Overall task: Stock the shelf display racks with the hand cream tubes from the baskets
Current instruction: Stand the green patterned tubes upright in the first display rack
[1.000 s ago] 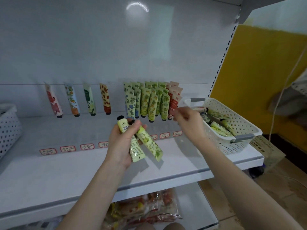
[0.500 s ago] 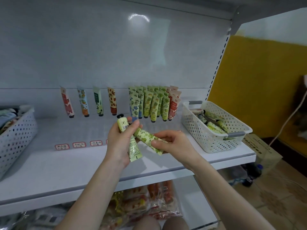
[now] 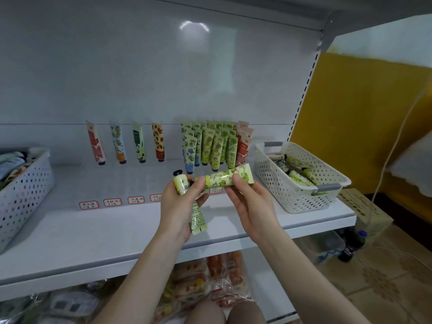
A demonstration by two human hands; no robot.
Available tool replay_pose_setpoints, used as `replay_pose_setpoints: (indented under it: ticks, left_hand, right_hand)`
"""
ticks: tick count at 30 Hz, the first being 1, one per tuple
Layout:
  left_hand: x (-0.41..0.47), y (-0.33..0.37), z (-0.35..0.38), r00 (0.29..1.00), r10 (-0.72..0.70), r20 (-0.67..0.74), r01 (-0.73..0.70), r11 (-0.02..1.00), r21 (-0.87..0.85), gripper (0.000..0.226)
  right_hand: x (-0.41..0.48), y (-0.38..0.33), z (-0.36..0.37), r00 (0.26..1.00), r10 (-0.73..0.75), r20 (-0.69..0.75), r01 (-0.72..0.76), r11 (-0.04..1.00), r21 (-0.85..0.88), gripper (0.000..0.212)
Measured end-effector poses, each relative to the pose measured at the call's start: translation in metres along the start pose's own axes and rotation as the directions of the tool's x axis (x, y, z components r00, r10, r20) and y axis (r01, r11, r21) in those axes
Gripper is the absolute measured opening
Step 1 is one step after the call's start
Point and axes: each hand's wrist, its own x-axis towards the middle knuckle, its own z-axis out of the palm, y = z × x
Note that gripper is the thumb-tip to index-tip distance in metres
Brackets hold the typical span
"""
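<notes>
White metal shelf point(image 3: 117, 230) carries a perforated right basket point(image 3: 301, 202) of hand cream tubes at its right end and a left basket point(image 3: 23, 190) at its left end. Stocked tubes point(image 3: 210, 146) stand against the shelf's back. Above the shelf's front edge, the left hand point(image 3: 177, 206) has its fingers curled round a pale yellow tube point(image 3: 197, 218), and the right hand point(image 3: 252, 202) pinches a green leaf-print tube point(image 3: 224, 178), held level.

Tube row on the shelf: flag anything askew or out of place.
The red tube at the left end leans sideways, the blue tube beside it too; the packed green tubes stand straighter. Nothing looks spilled or damaged.
</notes>
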Motion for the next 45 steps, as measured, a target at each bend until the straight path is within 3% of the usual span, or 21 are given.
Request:
replay_pose_setpoints:
  ticks: [2,5,10,13,19,30,38,45]
  left_hand:
    - [0.002,-0.003,0.001,1.000,-0.005,0.012,0.005,1.000,0.016,0.012]
    - [0.007,-0.006,-0.003,0.998,-0.041,0.044,0.038,0.997,0.072,0.017]
    - [0.014,-0.008,-0.014,0.998,-0.059,0.017,0.055,0.981,0.184,0.015]
    - [0.021,-0.007,-0.018,0.997,-0.080,-0.006,0.080,0.979,0.185,0.023]
    - [0.031,-0.004,-0.023,0.990,-0.139,-0.008,0.140,0.989,0.054,0.026]
    - [0.037,-0.007,-0.033,0.992,-0.123,-0.019,0.125,0.988,0.089,0.025]
    - [0.038,-0.011,-0.037,0.990,-0.140,-0.017,0.141,0.986,0.094,0.026]
    - [0.038,-0.010,-0.039,0.990,-0.138,-0.014,0.139,0.985,0.100,0.025]
  right_hand:
    - [0.003,-0.001,0.000,0.999,-0.046,-0.018,0.045,0.997,-0.070,0.007]
    - [0.018,-0.013,-0.003,0.991,-0.131,-0.021,0.111,0.904,-0.412,0.011]
    - [0.063,-0.038,-0.005,0.937,-0.345,0.053,0.219,0.463,-0.859,0.029]
    - [0.090,-0.047,-0.001,0.918,-0.375,0.128,0.222,0.220,-0.950,0.028]
    - [0.122,-0.053,0.020,0.875,-0.433,0.214,0.249,0.026,-0.968,0.024]
    - [0.152,-0.031,0.026,0.913,-0.386,0.133,0.149,0.012,-0.989,0.040]
    - [0.154,-0.029,0.028,0.900,-0.407,0.156,0.171,0.002,-0.985,0.031]
    - [0.159,-0.025,0.028,0.928,-0.338,0.160,0.160,-0.028,-0.987,0.027]
